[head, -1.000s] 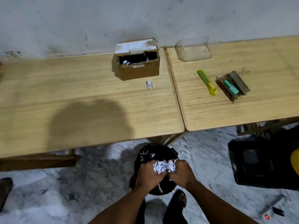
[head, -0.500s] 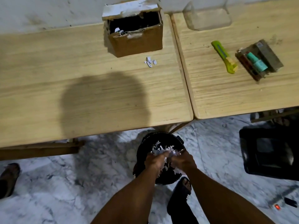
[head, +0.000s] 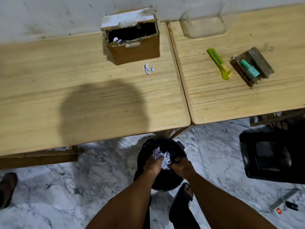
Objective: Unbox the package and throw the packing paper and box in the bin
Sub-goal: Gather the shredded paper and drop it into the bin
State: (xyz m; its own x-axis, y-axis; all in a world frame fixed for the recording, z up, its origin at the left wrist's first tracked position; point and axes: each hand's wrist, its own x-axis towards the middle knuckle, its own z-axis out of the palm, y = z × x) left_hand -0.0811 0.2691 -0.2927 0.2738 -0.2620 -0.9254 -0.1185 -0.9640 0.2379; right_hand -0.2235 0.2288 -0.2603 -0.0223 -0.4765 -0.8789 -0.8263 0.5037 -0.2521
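Observation:
A black round bin (head: 145, 146) stands on the marble floor just in front of the table edge. My left hand (head: 152, 166) and my right hand (head: 182, 166) reach down inside it, pressed around a wad of white shredded packing paper (head: 162, 157). The open brown cardboard box (head: 135, 48) sits at the back of the left wooden table (head: 49, 96) against the wall, a few paper shreds still inside. A small scrap of white paper (head: 148, 70) lies on the table in front of the box.
On the right table lie a yellow-green box cutter (head: 218, 63), a small open case with a teal bottle (head: 251, 66) and a clear plastic container (head: 203, 25). A black stool (head: 270, 156) stands right of the bin. My sandalled foot (head: 184, 194) is by the bin.
Both hands have gone from above the bin's rim down into the bin with the paper wad. The head has leaned forward and down.

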